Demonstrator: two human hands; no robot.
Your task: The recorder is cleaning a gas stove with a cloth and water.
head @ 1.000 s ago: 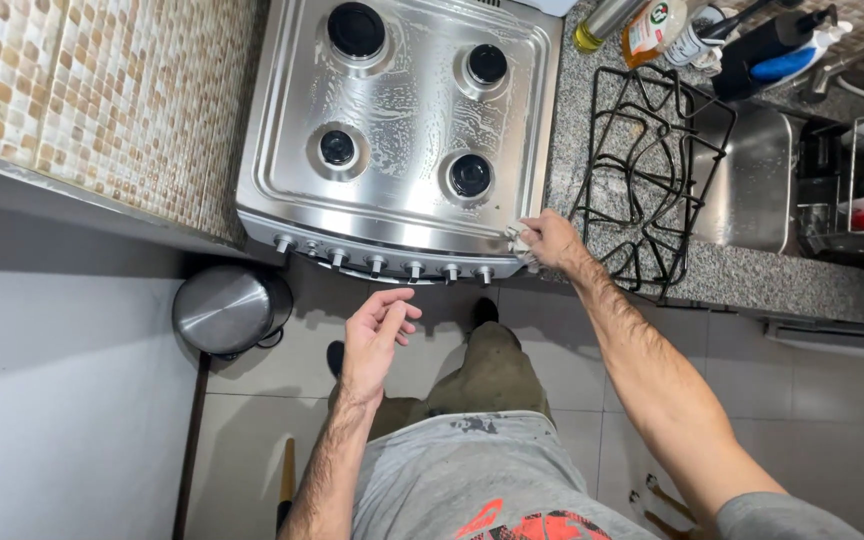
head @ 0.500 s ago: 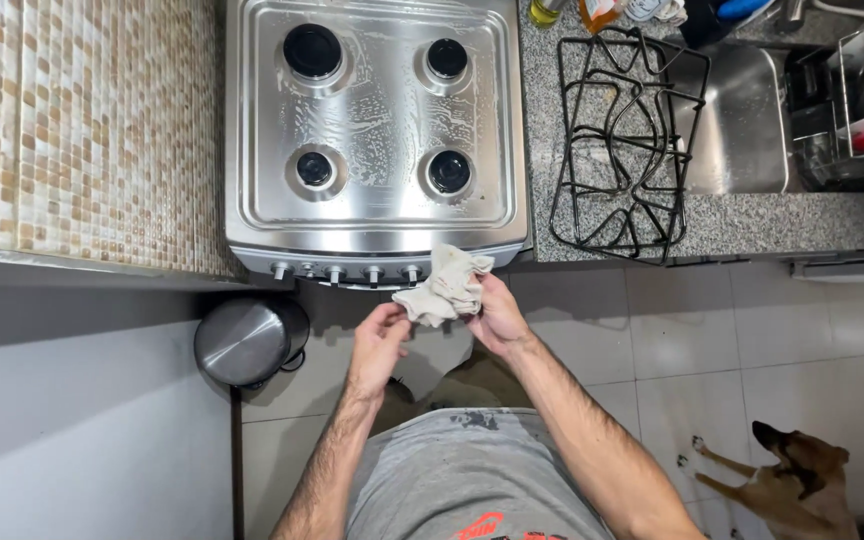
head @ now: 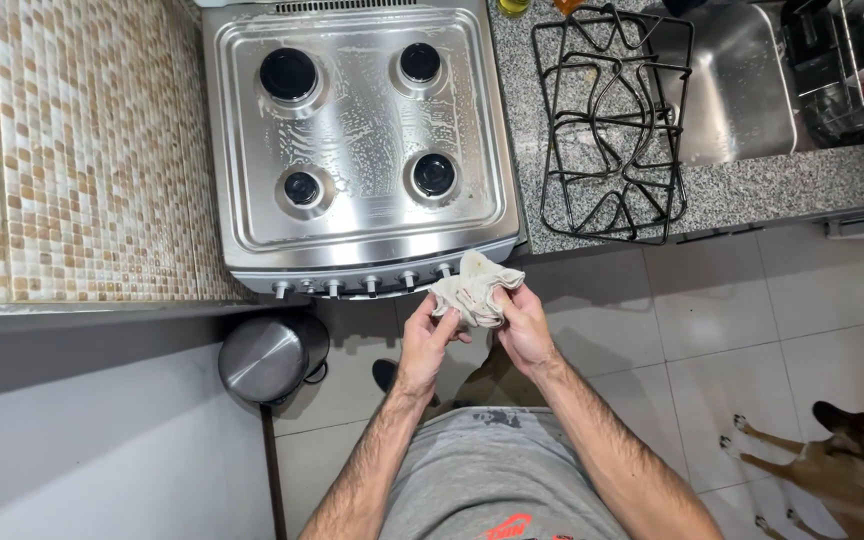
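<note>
I see both hands held together just in front of the stove's (head: 357,150) front edge, below the row of knobs (head: 367,285). The left hand (head: 427,340) and the right hand (head: 522,325) are both closed on a crumpled pale cloth (head: 474,290), which sits bunched between the fingers of the two, lifted off any surface and hanging over the floor (head: 752,310). The left thumb presses into the cloth from the near side; the right hand's fingers wrap its right edge. The steel stove top shows streaks of wet film between its four bare burners. The black burner grates (head: 612,120) lie stacked on the granite surface (head: 782,185) to the right of the stove, next to a steel sink (head: 737,85). A round steel bin (head: 264,357) stands on the floor to the left of my legs, and a brown dog (head: 847,460) lies at the lower right, well apart from the hands
</note>
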